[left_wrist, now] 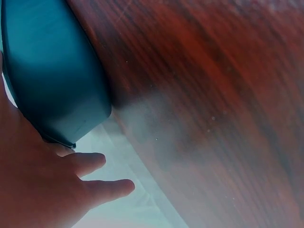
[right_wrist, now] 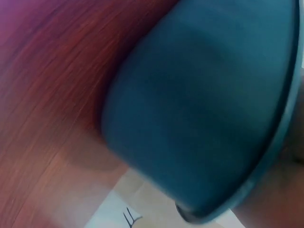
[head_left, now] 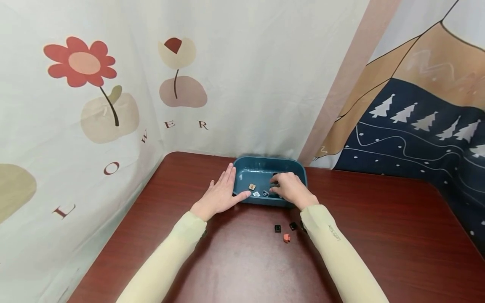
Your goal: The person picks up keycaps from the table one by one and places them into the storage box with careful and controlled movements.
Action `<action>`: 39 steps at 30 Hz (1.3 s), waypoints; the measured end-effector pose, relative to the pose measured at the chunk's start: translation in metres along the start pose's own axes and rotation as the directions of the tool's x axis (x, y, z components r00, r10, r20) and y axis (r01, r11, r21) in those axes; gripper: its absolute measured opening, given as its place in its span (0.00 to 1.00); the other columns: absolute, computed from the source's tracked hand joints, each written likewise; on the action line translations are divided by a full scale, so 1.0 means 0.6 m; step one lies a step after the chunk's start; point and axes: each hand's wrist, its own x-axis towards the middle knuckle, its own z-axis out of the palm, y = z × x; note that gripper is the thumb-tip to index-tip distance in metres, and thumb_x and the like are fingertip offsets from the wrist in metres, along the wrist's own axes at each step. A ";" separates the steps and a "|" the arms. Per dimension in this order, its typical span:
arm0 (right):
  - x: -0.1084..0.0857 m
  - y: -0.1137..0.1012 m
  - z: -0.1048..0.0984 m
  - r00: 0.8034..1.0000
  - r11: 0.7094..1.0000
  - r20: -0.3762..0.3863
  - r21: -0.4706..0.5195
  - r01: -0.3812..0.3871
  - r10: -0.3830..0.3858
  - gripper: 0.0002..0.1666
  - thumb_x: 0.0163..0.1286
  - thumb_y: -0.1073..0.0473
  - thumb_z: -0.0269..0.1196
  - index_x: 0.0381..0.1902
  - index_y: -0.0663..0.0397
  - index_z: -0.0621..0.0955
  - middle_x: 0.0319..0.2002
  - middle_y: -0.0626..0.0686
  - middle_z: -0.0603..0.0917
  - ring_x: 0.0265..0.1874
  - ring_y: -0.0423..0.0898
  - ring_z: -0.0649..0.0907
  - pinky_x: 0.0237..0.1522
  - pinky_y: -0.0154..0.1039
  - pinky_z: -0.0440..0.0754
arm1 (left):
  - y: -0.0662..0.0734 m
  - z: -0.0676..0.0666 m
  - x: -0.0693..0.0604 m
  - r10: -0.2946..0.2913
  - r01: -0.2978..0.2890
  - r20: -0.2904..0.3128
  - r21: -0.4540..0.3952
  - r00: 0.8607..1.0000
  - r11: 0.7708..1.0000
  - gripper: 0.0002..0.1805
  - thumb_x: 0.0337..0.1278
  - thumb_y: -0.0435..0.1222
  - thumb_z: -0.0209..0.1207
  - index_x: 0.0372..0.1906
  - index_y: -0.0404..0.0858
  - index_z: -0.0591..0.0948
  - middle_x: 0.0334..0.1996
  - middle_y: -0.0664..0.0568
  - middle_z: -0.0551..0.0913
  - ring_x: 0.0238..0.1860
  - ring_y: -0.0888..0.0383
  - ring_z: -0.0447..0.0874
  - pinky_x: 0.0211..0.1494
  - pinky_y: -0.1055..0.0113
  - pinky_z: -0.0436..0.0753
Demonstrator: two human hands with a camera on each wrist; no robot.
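Observation:
A dark teal plastic basin [head_left: 246,161] sits at the back of the table. My left hand [head_left: 221,194] rests against its left end, fingers straight and thumb over the front rim; in the left wrist view the hand [left_wrist: 42,175] lies beside the basin wall [left_wrist: 57,76]. My right hand [head_left: 291,188] reaches over the front right rim with bent fingers inside. Dark bits show by its fingertips; whether they are held is unclear. Inside lie a tan square piece [head_left: 251,187], a white piece [head_left: 256,194] and a dark grey piece [head_left: 266,193]. The right wrist view shows mostly the basin's outer wall [right_wrist: 190,104].
On the reddish-brown table [head_left: 242,261], in front of the basin, lie a black square piece [head_left: 278,228], another black piece [head_left: 293,226] and an orange-red piece [head_left: 286,238]. Something dark is partly hidden by the right sleeve [head_left: 322,227]. A printed curtain [head_left: 250,84] hangs behind.

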 end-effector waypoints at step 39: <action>-0.201 0.002 -0.009 0.943 0.963 -0.220 -0.156 0.219 -0.250 0.30 0.70 0.44 0.70 0.61 0.57 0.84 0.59 0.57 0.84 0.59 0.55 0.82 0.62 0.55 0.78 | 0.001 0.000 0.000 0.011 -0.012 -0.002 -0.025 1.000 1.000 0.62 0.64 0.74 0.47 0.84 0.35 0.40 0.85 0.47 0.35 0.82 0.39 0.47 0.75 0.30 0.54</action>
